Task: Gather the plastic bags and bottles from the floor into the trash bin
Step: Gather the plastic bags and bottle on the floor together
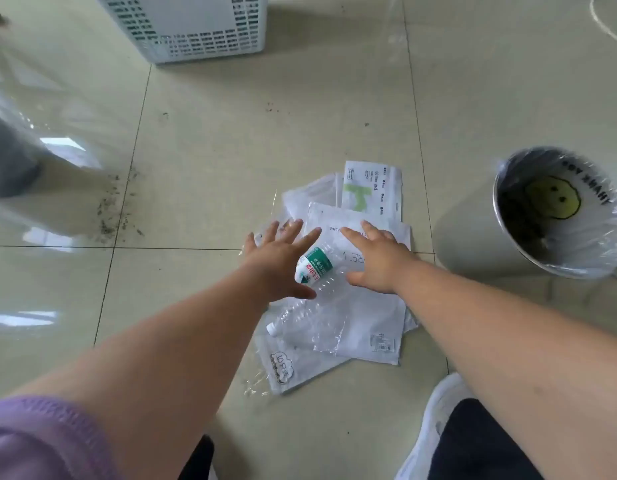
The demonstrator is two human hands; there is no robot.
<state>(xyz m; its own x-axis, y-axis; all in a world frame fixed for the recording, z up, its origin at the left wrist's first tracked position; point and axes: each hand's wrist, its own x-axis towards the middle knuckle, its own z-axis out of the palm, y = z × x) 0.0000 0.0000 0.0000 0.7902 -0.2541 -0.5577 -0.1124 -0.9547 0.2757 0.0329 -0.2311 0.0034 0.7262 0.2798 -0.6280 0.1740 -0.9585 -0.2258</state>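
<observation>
Here, left hand and right hand flanking bottle, fingers spread

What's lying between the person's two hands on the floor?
In the head view, a clear bottle with a green label lies between the left hand and right hand, on plastic bags.

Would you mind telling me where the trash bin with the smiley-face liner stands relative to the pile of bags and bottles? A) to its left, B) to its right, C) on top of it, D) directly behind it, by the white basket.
B: the trash bin stands on the floor right of the pile, apart from it.
</observation>
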